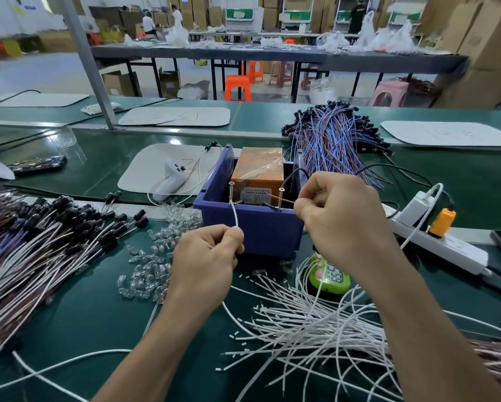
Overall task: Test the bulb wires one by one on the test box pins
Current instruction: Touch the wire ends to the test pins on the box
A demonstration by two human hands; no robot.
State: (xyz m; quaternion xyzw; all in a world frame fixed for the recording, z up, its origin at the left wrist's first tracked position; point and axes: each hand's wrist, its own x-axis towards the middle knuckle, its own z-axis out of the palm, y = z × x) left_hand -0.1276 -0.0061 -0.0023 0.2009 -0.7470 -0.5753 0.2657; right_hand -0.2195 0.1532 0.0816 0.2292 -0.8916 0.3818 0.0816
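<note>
One long dark-green desk [84, 309] carries everything: a wide heap of loose white wires [316, 323] at the near right, a sprawl of black-capped leads [40, 242] at the left, and between them the open blue plastic test box [260, 227], which holds an orange block [258, 169]. The left hand [205, 256], below the box's front wall, has its grip pinched on a thin white insulated wire [234, 214]. The wire's upper end rises to touch the left upright screw pin [231, 192] on the rim. The right hand [333, 210], beside the box's right corner, pinches a thin brown wire [287, 199], and its tip lies against the right screw pin [281, 198].

Both leads look very light and limp, and would likely bow or slide off a pin if held far back. Taking hold close to the bared end seems best, and a gentle pinch should be enough.

The bulb joining the two leads is not in sight. It may lie behind the hands, but I cannot tell, and whether it glows is likewise hidden. The print on the orange block's label is too small to read.
</note>
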